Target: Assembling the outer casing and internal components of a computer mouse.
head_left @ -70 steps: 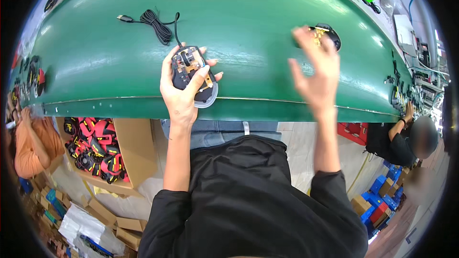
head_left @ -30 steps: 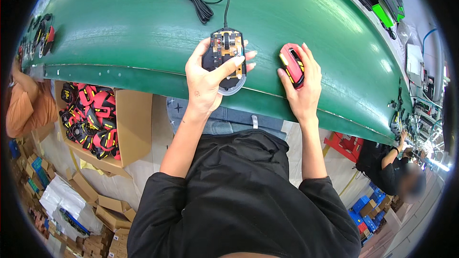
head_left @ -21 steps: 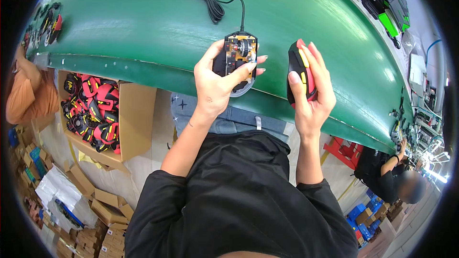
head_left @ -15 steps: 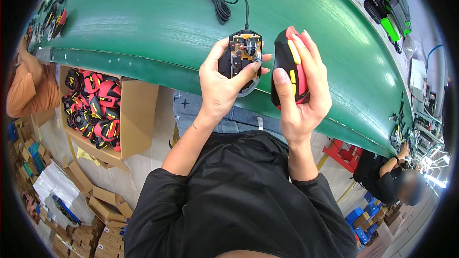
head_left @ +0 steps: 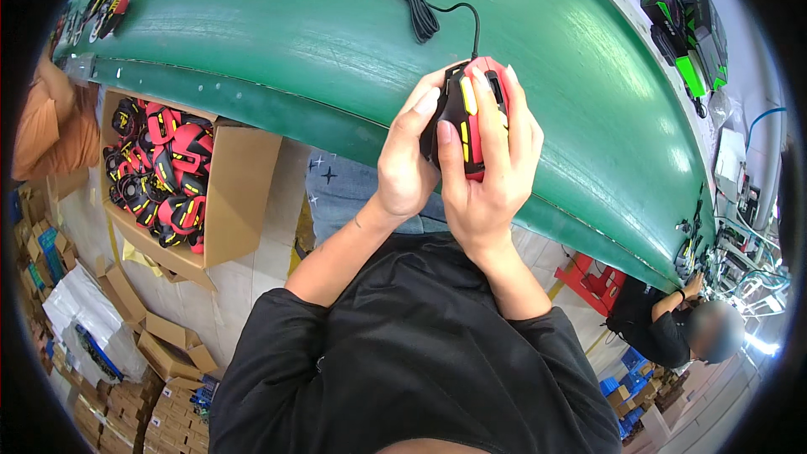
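Both of my hands are closed around a computer mouse over the green surface's near edge. My right hand (head_left: 496, 172) presses the black, red and yellow mouse top cover (head_left: 472, 130) with its fingers along the upper side. From the left, my left hand (head_left: 405, 160) cradles the mouse base, thumb against the cover's side. The cover lies over the base and hides its circuit board; whether the two are fully seated I cannot tell. A black cable (head_left: 416, 13) leaves the mouse's front and lies bundled on the green surface, its USB plug pointing to the far left.
The long green work surface (head_left: 336, 59) curves across the view. At left, an open cardboard box (head_left: 239, 193) holds many red and black mouse covers. Other mice (head_left: 112, 10) lie at the far left. People sit at both ends. Black and green boxes (head_left: 708, 38) stand at far right.
My right hand has brought the top cover left onto the mouse base, covering the circuit board that was exposed. My left hand, the base and the cable have shifted to the right in the view.
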`<action>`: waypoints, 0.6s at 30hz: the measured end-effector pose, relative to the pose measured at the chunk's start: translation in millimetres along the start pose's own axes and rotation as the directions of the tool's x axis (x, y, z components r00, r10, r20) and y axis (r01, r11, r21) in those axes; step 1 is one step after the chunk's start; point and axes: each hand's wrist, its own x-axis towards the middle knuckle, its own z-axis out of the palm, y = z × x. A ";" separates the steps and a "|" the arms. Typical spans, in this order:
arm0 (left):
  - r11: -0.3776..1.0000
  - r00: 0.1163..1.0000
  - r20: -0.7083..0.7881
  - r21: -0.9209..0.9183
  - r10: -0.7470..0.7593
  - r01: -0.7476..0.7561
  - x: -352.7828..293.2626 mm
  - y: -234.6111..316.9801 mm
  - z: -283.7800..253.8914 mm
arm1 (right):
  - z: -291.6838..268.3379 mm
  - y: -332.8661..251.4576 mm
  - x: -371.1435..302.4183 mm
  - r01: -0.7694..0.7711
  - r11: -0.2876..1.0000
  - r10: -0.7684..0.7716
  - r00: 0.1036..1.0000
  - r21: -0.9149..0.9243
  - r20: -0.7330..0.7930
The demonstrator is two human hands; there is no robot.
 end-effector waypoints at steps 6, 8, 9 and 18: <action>0.992 0.999 -0.036 0.125 0.022 -0.017 0.1 -1.8 -2.6 | -0.4 0.9 0.1 -0.039 0.994 0.030 0.996 0.104 0.086; 0.992 0.998 -0.058 0.122 -0.019 0.026 -1.2 0.7 -5.7 | -0.5 1.8 -0.7 -0.053 0.983 0.031 0.992 0.176 0.123; 0.985 0.996 -0.082 0.170 -0.030 0.043 -0.7 -0.1 -6.0 | 0.7 2.9 -3.6 -0.014 0.984 -0.008 0.993 0.176 0.122; 0.995 0.981 -0.174 -0.079 -0.082 0.069 15.6 0.6 -20.7 | -12.2 6.0 -10.8 -0.673 0.238 0.593 0.672 0.700 0.444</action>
